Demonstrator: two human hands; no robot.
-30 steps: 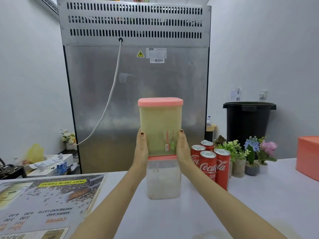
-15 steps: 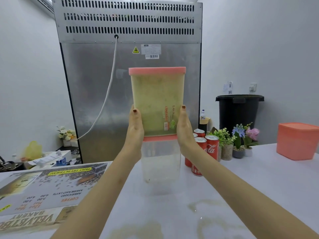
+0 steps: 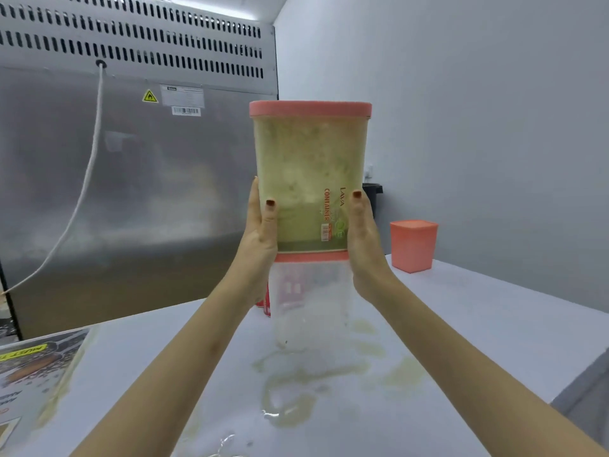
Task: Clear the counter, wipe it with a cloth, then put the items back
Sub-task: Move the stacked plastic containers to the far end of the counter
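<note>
Pink-lidded translucent plastic container of pale green contents (image 3: pixel 309 179) is held upright, stacked on a clear plastic container with a pink lid (image 3: pixel 309 298). The stack is carried over the white counter (image 3: pixel 494 324), between both hands. The left hand (image 3: pixel 260 235) is clamped on the left side of the green container, thumb laid on its front face; the other fingers are hidden behind. The right hand (image 3: pixel 364 235) is clamped on the right side likewise, thumb beside the printed label. The clear container is blurred, its base seen just above the counter. Greenish wet smears (image 3: pixel 296 384) are spread on the counter under the stack. A salmon-pink square plastic tub (image 3: pixel 413 245) is set at the counter's right rear, well apart. Red drink cans (image 3: pixel 265 303) are partly seen behind the clear container. A stainless steel appliance back (image 3: pixel 148 192) with a white cable (image 3: pixel 84 189) is seen beyond. A printed menu sheet (image 3: pixel 29 367) lies at the left edge.
</note>
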